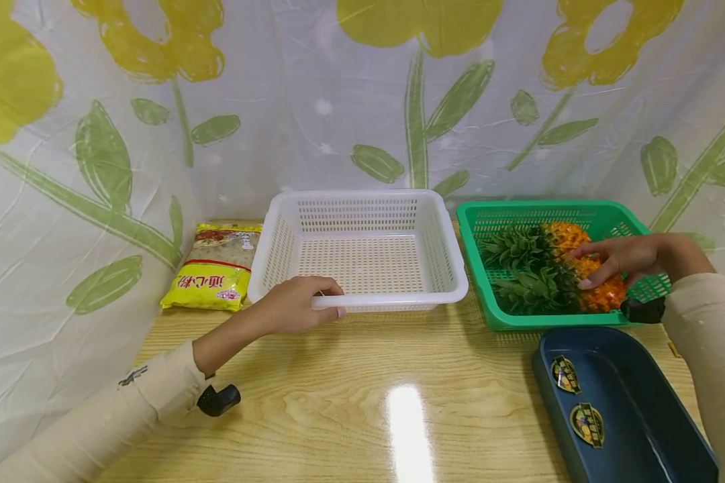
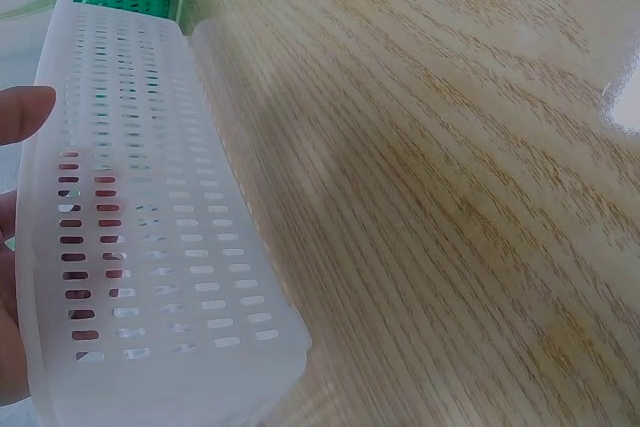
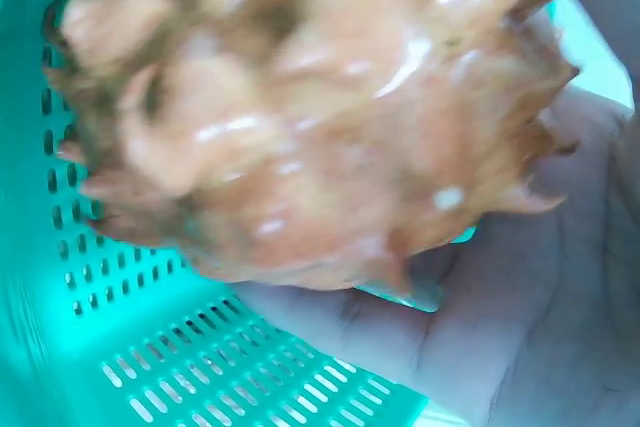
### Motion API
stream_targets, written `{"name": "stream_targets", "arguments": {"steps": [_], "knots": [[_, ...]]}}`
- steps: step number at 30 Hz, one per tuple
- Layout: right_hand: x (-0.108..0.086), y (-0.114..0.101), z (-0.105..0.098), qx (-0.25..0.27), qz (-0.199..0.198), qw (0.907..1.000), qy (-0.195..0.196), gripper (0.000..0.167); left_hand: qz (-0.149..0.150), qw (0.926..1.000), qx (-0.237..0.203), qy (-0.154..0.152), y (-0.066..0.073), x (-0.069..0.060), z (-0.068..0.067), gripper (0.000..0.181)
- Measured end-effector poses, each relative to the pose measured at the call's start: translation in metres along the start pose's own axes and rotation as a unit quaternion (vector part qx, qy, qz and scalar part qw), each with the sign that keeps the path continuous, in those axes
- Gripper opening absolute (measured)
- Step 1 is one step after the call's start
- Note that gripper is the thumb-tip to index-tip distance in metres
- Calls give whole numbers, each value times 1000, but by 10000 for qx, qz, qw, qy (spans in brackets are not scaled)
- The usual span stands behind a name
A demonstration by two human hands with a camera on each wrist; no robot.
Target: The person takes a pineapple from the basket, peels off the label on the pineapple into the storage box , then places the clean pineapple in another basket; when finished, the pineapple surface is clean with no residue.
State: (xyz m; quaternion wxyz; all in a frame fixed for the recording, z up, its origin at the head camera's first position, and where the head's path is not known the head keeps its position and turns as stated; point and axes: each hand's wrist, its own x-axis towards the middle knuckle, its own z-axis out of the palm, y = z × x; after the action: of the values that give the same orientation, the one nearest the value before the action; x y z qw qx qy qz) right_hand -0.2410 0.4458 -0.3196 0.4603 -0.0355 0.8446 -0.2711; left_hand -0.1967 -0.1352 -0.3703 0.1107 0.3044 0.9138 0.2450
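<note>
My left hand [image 1: 296, 305] grips the near rim of a white plastic basket [image 1: 399, 300], left of the rim's middle. The left wrist view shows the thumb [image 2: 25, 114] outside the slotted wall, while other fingers show through the slots. Inside a green basket [image 1: 516, 322] on the right lie two pineapples, their leafy crowns to the left. My right hand [image 1: 634, 258] holds the nearer pineapple [image 1: 601, 296] by its orange body. Fingers curve beneath this fruit in the right wrist view, blurred in part. Behind it sits the farther pineapple [image 1: 564, 235].
A yellow bag of pasta [image 1: 214, 275] lies left of the white basket. In front of the green basket stands a dark blue tray [image 1: 631, 402] with two stickers, near my right sleeve. A flowered curtain [image 1: 314, 100] hangs behind the wooden table [image 1: 314, 402].
</note>
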Motion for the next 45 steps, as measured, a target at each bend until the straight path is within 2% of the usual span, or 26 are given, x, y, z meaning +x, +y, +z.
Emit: {"name": "stream_targets", "arguments": {"steps": [11, 22, 34, 45], "knots": [[2, 0, -4, -48, 205, 9997, -138, 80, -75, 10000, -8, -46, 3, -1, -1, 27], [-1, -1, -3, -47, 262, 9995, -145, 83, -49, 10000, 5, -57, 3, 0, -1, 25], [-1, -1, -4, 5, 50, 10000, 13, 76, -28, 10000, 0, -8, 2, 0, 1, 20], [-1, 4, -4, -304, -185, 9992, 167, 79, -26, 10000, 36, -32, 2, -1, 0, 25]]}}
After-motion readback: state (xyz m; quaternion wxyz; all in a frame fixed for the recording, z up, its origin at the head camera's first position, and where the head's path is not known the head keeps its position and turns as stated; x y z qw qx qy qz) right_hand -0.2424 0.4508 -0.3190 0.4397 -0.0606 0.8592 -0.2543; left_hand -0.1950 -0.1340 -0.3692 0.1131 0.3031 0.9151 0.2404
